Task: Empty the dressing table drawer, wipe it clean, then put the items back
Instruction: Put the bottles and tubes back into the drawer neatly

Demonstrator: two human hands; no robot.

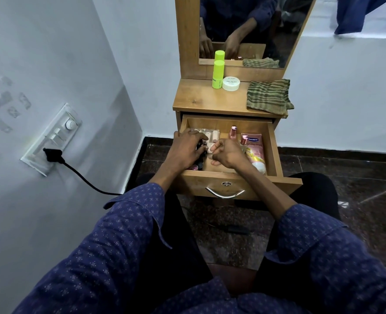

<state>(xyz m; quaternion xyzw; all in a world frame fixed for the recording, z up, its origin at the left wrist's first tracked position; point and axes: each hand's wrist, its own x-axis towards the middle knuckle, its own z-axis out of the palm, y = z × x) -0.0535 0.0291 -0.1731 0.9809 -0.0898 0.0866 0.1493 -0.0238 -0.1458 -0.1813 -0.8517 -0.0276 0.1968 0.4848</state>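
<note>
Pale-walled corner, wooden table (201, 98) with drawer (273, 146) pulled open, still part-full. Left hand (183, 150) at drawer's left side, grip curled round dark small containers (200, 163); right hand (227, 152) mid-drawer, grip loosely curled, contents impossible to tell. Risk: too many gathered together, one slipping out; upright pink bottles (232, 132) toppled by right wrist.

Dark item (200, 155) under left hand (185, 150) — perhaps a bottle.
</note>
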